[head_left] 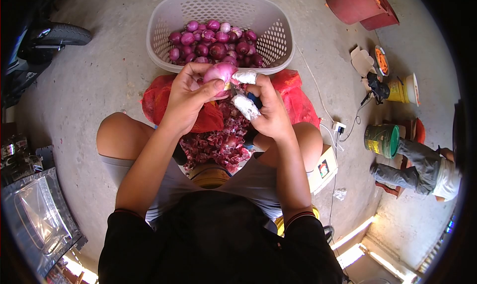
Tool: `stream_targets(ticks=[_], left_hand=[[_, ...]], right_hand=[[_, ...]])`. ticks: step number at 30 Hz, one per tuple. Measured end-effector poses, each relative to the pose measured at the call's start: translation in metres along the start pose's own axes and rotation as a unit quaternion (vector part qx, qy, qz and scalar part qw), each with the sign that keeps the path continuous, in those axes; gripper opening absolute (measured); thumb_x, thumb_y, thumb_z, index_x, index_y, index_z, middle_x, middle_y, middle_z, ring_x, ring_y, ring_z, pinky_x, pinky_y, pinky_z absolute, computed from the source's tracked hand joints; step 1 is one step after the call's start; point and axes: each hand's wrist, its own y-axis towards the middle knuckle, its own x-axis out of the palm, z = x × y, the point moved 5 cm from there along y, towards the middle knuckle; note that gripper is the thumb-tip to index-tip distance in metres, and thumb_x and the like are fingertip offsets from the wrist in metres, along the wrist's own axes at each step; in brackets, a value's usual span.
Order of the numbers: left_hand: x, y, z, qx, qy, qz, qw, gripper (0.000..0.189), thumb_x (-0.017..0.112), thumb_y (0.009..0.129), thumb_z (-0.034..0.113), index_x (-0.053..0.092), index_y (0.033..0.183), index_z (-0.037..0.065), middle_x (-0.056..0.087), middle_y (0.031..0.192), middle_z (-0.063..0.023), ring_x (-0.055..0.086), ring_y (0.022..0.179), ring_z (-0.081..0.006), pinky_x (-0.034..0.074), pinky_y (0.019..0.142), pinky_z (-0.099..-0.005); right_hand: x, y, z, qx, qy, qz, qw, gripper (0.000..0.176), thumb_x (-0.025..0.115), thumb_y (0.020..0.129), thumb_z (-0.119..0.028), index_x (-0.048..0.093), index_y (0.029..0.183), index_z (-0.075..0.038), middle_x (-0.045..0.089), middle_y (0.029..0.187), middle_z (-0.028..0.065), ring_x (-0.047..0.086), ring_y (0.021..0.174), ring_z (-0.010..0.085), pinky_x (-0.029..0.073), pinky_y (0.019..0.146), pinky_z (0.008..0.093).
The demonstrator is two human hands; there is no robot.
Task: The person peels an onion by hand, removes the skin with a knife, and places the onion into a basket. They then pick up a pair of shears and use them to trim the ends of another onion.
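My left hand (191, 93) is closed around a purple-red onion (221, 73), holding it in front of the basket's near rim. At the onion's right side is my right hand (266, 103), its thumb and forefinger wrapped in white covering and bent together. Whatever lies between those fingertips is too small to make out. Just beyond, a grey plastic basket (164, 21) contains many red onions (218, 50). Below my hands, a heap of dark red onion skins (216, 147) lies between my legs. Red mesh sacks (300, 103) flank the heap, partly hidden by my arms.
A motorbike wheel (64, 34) stands at the left. On the right are a power socket (339, 127) with cords, a green bucket (382, 141), a yellow bucket (402, 90), a cardboard box (325, 170) and another person (422, 172). Red tubs (355, 5) sit at the far right.
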Motion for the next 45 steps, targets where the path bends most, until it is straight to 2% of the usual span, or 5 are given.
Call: stream_targets(ticks=[5,12,22,30,45], left_hand=[[0.001,-0.001,-0.001,-0.011,0.001,-0.009,1.000,0.025,0.059,0.089,0.009,0.048,0.111,0.006,0.059,0.110,-0.0081,0.060,0.100,-0.0182,0.053,0.085,-0.0395],[0.006,-0.003,-0.002,-0.045,-0.061,-0.024,0.997,0.027,0.057,0.091,0.015,0.046,0.114,0.006,0.059,0.112,-0.0099,0.061,0.102,-0.0197,0.053,0.086,-0.0396],[0.001,-0.001,0.001,-0.041,-0.019,0.010,0.999,0.024,0.056,0.092,0.016,0.048,0.113,0.007,0.059,0.111,-0.0074,0.062,0.098,-0.0174,0.054,0.082,-0.0382],[0.001,-0.001,0.001,-0.044,0.004,0.019,0.999,0.021,0.057,0.091,0.016,0.050,0.109,0.007,0.061,0.105,-0.0066,0.063,0.093,-0.0154,0.056,0.078,-0.0344],[0.004,-0.002,0.000,-0.058,-0.026,0.027,0.998,0.027,0.066,0.083,0.004,0.051,0.106,0.000,0.060,0.103,-0.0111,0.063,0.090,-0.0181,0.058,0.075,-0.0348]], right_hand=[[-0.001,0.000,0.000,-0.011,-0.026,0.025,0.999,0.039,0.068,0.074,-0.006,0.052,0.110,-0.007,0.063,0.088,0.0139,0.064,0.077,0.0342,0.049,0.065,0.0355],[-0.007,0.002,0.003,-0.043,0.091,0.113,0.988,0.037,0.063,0.082,-0.004,0.051,0.116,-0.005,0.059,0.083,0.0029,0.053,0.073,0.0097,0.043,0.067,0.0250],[-0.003,0.000,0.002,-0.028,0.015,0.017,0.999,0.057,0.068,0.076,-0.006,0.042,0.127,-0.007,0.056,0.068,0.0092,0.056,0.060,0.0227,0.043,0.060,0.0298],[-0.008,-0.001,-0.002,0.040,-0.052,-0.046,0.997,0.059,0.069,0.072,-0.008,0.042,0.124,-0.006,0.065,0.085,0.0172,0.064,0.080,0.0362,0.047,0.065,0.0370],[-0.003,0.003,0.004,-0.048,-0.023,0.016,0.998,0.050,0.067,0.072,-0.003,0.045,0.117,-0.006,0.063,0.082,0.0131,0.065,0.078,0.0302,0.048,0.066,0.0349]])
